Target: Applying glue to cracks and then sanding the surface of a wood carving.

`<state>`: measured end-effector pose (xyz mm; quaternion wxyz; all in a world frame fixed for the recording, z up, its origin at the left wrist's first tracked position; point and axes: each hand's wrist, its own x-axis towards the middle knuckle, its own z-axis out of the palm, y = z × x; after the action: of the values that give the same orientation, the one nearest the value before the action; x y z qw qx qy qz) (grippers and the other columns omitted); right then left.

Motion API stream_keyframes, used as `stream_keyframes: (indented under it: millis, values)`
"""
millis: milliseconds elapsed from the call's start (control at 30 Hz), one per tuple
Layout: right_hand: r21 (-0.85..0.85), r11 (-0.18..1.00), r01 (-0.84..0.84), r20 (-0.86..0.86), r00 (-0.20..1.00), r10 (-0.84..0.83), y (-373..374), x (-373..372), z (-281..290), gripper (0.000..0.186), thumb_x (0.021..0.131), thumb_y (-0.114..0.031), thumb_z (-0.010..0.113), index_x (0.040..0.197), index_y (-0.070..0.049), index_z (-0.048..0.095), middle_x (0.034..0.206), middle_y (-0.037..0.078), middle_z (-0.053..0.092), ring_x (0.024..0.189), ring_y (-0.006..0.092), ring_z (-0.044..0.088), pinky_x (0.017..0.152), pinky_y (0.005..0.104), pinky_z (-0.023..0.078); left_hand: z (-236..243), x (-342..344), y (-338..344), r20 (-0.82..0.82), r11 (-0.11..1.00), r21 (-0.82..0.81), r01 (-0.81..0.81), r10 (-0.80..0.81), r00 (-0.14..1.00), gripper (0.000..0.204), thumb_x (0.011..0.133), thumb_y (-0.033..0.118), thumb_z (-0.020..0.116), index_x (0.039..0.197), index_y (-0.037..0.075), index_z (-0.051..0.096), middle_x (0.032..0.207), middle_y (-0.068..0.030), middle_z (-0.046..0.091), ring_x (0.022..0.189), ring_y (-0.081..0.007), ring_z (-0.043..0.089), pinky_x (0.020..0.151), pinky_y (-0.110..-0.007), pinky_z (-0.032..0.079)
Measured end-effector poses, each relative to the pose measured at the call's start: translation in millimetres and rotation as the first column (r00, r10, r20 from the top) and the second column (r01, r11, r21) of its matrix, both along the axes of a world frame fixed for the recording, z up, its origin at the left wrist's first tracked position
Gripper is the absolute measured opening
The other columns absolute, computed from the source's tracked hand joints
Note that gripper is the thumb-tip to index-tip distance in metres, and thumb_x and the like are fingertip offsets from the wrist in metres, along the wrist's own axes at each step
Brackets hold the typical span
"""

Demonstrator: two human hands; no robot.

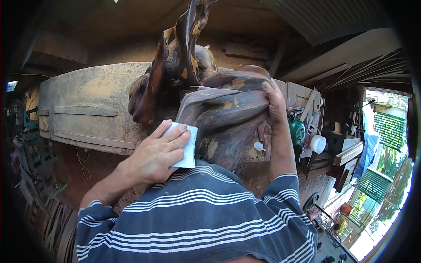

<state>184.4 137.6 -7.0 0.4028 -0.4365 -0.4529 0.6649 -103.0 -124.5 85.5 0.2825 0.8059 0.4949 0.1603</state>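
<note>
Rubbing-down seems underway: left hand [151,158] grips a white pad [189,150] by the front edge of the bench [87,87], right hand [276,103] clasps the wood carving [230,105] atop it; next stroke likely needs steady bracing.

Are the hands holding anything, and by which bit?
The left hand holds a pale pad by its left side. The right hand is on the right side of the dark wood; whether it grips can't be told.

The short-sleeved navy shirt [175,222] is white-striped
</note>
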Motion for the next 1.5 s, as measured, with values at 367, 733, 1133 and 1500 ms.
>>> stream_keyframes:
  millis: [367,733,1133,1500]
  values:
    - [-0.152,0.952,-0.266,-0.119,0.961,0.250,-31.9,7.9,9.6,0.052,0.099,-0.013,0.064,0.148,0.001,0.054,0.133,0.014,0.067,0.117,0.0206,0.068,0.104,0.0348,0.055,-54.9,17.3,-71.5,0.049,0.943,0.225,-0.246,0.242,0.969,0.020,0.077,0.017,0.075,0.078,0.002,0.063,0.155,-0.0251,0.058,0.151,-0.0429,0.048,0.130,-0.063,0.020]
    - [-0.190,0.980,0.060,-0.103,0.991,-0.080,-158.0,5.8,11.8,0.066,0.099,-0.006,0.060,0.160,0.004,0.037,0.148,0.016,0.056,0.133,0.0219,0.057,0.116,0.0352,0.043,-48.3,-48.2,-89.9,-0.189,0.892,0.282,-0.354,0.413,0.891,0.012,0.082,0.005,0.070,0.086,-0.004,0.062,0.149,-0.0287,0.062,0.140,-0.0492,0.057,0.122,-0.061,0.038]
    - [-0.120,0.939,-0.321,-0.021,0.947,0.321,-136.3,52.3,3.9,0.092,0.094,-0.026,0.077,0.164,0.007,0.027,0.158,0.028,0.045,0.148,0.0319,0.045,0.126,0.0431,0.033,5.7,68.7,-91.9,0.250,0.317,-0.122,-0.941,0.927,0.280,0.033,0.111,0.012,0.056,0.135,-0.009,0.067,0.118,-0.0138,0.075,0.113,-0.0174,0.067,0.102,-0.034,0.050]
    - [-0.002,0.431,-0.902,-0.415,0.393,0.821,-85.6,97.2,95.2,0.107,0.084,-0.062,0.083,0.158,0.007,0.049,0.168,0.027,0.041,0.160,0.0420,0.034,0.130,0.0519,0.025,-8.9,180.3,32.6,0.846,0.922,-0.386,-0.029,0.367,0.387,0.040,0.115,0.032,0.055,0.111,-0.005,0.071,0.093,-0.0115,0.073,0.086,-0.0175,0.065,0.078,-0.037,0.054]
